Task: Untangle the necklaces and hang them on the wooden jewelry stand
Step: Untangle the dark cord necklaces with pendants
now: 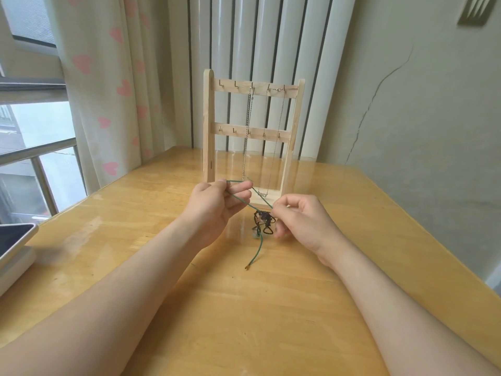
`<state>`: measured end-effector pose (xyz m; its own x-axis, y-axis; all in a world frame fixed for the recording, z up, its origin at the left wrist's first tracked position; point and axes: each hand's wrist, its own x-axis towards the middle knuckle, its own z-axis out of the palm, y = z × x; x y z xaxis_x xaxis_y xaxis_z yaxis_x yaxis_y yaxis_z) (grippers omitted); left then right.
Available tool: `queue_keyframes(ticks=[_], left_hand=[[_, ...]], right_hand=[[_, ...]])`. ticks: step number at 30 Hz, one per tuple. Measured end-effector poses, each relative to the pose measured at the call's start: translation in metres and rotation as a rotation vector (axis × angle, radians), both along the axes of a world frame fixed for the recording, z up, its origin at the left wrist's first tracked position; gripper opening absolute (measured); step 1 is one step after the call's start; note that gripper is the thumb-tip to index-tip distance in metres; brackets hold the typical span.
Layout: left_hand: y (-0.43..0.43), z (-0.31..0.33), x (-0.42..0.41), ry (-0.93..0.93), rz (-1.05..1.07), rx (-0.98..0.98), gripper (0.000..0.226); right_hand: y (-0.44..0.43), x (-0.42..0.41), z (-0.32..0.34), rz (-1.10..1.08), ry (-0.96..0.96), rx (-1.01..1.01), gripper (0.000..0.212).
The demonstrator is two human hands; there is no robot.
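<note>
The green cord necklace (261, 241) is light, limp and thin, so it will not hold a shape, and it will slide easily through a loose pinch. Where it is snarled with the black necklace (263, 221), hard pulling would likely tighten the knot. Take hold close to the tangle and feed slack in rather than tugging on the free tail, whose gold end fitting (247, 267) lies on the table (271, 308). The snarl hangs just above the tabletop, in front of the wooden jewelry stand (208, 126), where two silver chains (248, 137) already hang. Your left hand (217, 202) has its fingers curled in, pinching a loop of the green cord up and away. Your right hand (301, 221) nips the same cord between thumb and forefinger right at the top of the tangle, with its other fingers loosely curled.
</note>
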<state>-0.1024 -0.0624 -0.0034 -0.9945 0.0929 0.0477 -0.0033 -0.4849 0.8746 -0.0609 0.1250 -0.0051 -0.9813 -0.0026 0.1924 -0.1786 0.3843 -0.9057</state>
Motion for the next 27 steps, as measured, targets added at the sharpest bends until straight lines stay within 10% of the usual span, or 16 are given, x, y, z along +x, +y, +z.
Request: queue_keyframes(ticks=[14, 27], left_hand=[[-0.001, -0.014, 0.008, 0.628, -0.003, -0.928, 0.014], [-0.003, -0.016, -0.001, 0.643, 0.009, -0.872, 0.01]], right_hand=[[0.005, -0.002, -0.007, 0.012, 0.089, -0.052, 0.009], [0.005, -0.007, -0.007, 0.001, 0.118, -0.079, 0.01]])
